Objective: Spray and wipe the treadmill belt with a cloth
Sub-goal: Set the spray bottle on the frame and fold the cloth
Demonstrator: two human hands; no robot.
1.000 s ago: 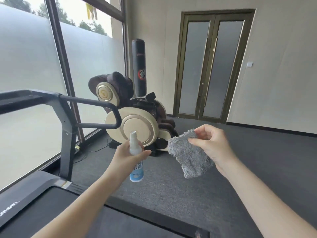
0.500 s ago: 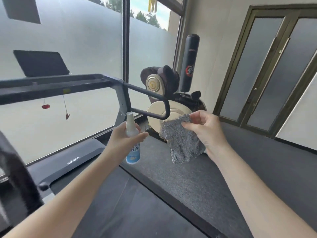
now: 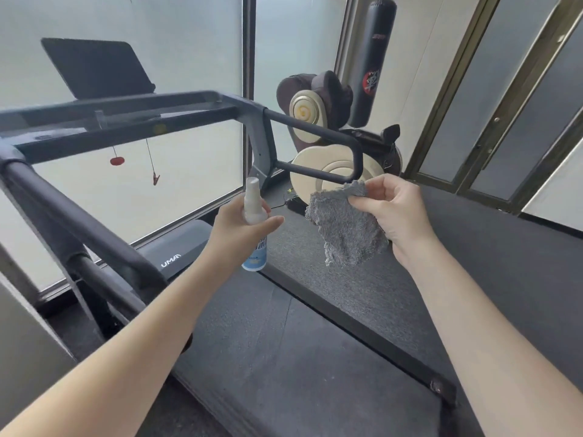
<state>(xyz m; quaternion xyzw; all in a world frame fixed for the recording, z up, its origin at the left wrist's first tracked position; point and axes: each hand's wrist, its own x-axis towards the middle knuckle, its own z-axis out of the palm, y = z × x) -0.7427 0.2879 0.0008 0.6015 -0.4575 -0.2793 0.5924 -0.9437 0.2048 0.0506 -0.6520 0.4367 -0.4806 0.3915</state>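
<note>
Left hand (image 3: 241, 230) gripped bottle (image 3: 252, 205), right hand (image 3: 400, 216) pinched cloth (image 3: 344, 228); nozzle probably needed tilting toward belt (image 3: 299, 357) at 6 o'clock.

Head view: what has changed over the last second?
The camera swung left and down, bringing more of the treadmill belt and its handrails into view; the doors slid right. Unchanged: left hand grips the spray bottle, right hand pinches the cloth.

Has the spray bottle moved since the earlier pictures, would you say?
Yes, the spray bottle crossed leftward past the end of the handrail loop.
</note>
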